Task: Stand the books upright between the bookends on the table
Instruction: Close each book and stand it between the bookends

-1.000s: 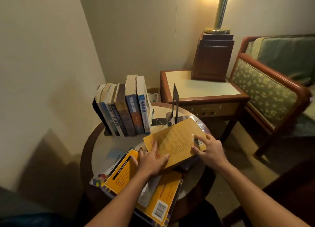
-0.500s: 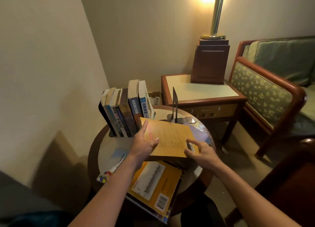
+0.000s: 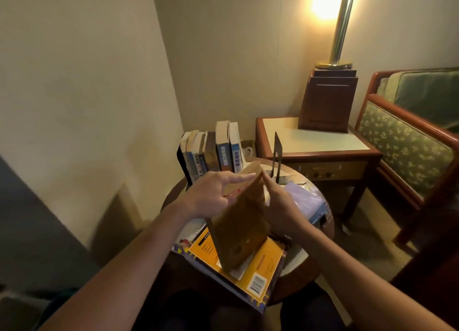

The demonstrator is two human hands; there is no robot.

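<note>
A thin tan book [image 3: 242,227] is lifted on edge above the round table [image 3: 301,261], tilted with its cover toward me. My left hand [image 3: 213,194] grips its left side near the top and my right hand [image 3: 280,206] holds its right side. Behind them, several books [image 3: 216,150] stand upright against a black bookend [image 3: 180,160] at the left. A second black bookend [image 3: 277,154] stands apart to the right, with a gap between it and the row. An orange-yellow book [image 3: 258,268] lies flat at the table's near edge, on top of other flat books.
A pale plastic-wrapped book [image 3: 306,201] lies flat on the table's right. A wooden side table [image 3: 318,144] with a lamp base [image 3: 327,99] stands behind. A green upholstered armchair [image 3: 407,144] is at the right. Walls close the left and back.
Both hands have lifted the tan book from lying flat on the pile and turned it up onto its edge. The camera has moved closer to the table.
</note>
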